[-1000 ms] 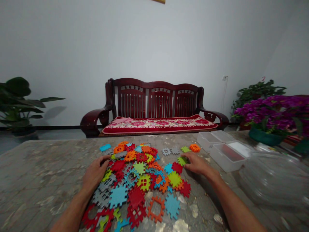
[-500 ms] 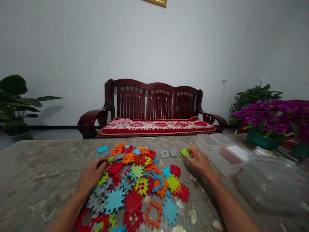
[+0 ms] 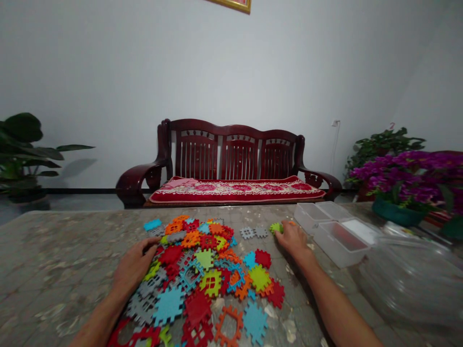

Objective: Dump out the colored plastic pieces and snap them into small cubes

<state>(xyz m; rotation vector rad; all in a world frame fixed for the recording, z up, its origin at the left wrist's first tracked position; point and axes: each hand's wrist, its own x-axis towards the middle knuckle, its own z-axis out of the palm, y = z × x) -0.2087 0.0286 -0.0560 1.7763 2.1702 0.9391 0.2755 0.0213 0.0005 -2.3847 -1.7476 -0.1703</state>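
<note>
My left hand (image 3: 133, 264) rests at the left edge of a pile of toothed plastic building tiles, fingers stretched out toward a grey tile (image 3: 176, 236). Its thumb and forefinger are apart, and I see nothing held between them. On the far right side of the pile, my right hand (image 3: 293, 237) has its fingers closed at a lime green tile (image 3: 275, 228) lying on the table. A sliver of an orange tile (image 3: 292, 223) shows just behind those fingers; the rest is hidden. Two grey tiles (image 3: 253, 233) lie side by side left of the green one.
Clear plastic boxes (image 3: 342, 243) stand right of my right hand, with a transparent lid or container (image 3: 408, 279) nearer me. Purple flowers in a green pot (image 3: 400, 212) are at the table's right. Beyond the stone-patterned table (image 3: 65, 255) is a wooden bench (image 3: 238, 144).
My right hand has turned and settled slightly closer over the green and orange tiles, covering more of them. My left hand stays at the pile's edge. The view has shifted slightly.
</note>
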